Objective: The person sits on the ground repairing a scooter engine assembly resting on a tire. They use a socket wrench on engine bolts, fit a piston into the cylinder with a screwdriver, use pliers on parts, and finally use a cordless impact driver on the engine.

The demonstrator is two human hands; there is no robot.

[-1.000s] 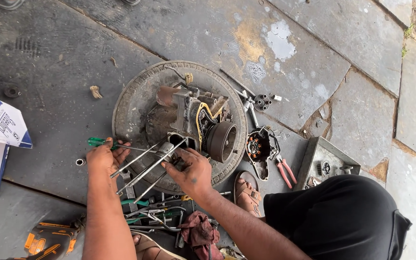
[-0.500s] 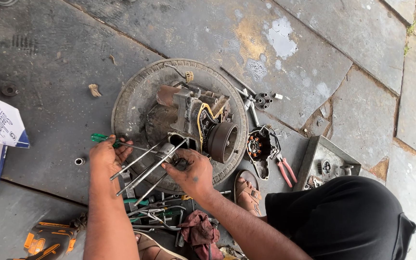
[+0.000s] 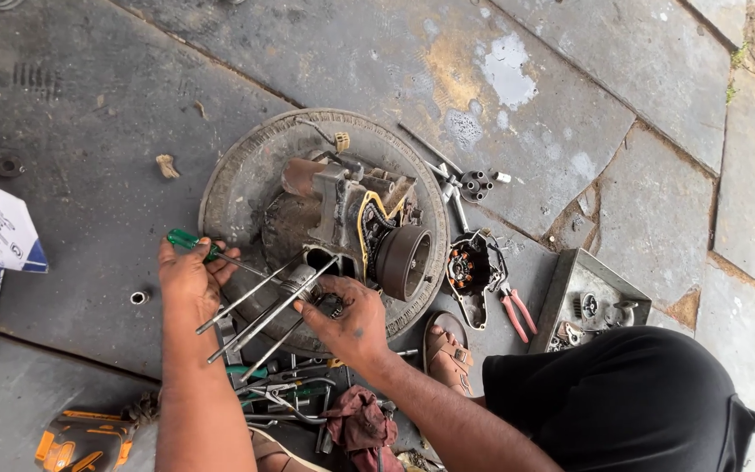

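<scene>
Working at the open end of a stripped small engine (image 3: 351, 229), the person has both hands at the long studs (image 3: 259, 310) that stick out of the crankcase toward the lower left of the frame. The engine lies on a round, grimy metal tray (image 3: 229, 188) at the middle of the picture. The left hand (image 3: 187, 275) is closed around a green-handled screwdriver (image 3: 187, 240), its shaft running right toward the engine's mouth. The right hand (image 3: 347, 322) is curled with its fingertips pinching at a small part where the studs meet the case; what exactly it holds I cannot tell.

The step in hand looks like freeing or seating something at the piston end, with the screwdriver as pry or guide. The next move seems to call for a steady tip and a firm pinch, so nothing slips among the studs.

Red-handled pliers (image 3: 517, 308) lie right of centre, beside a black stator plate (image 3: 469, 271). A grey metal box (image 3: 592, 301) sits further right, and loose tools (image 3: 286, 389) lie at the lower middle.
</scene>
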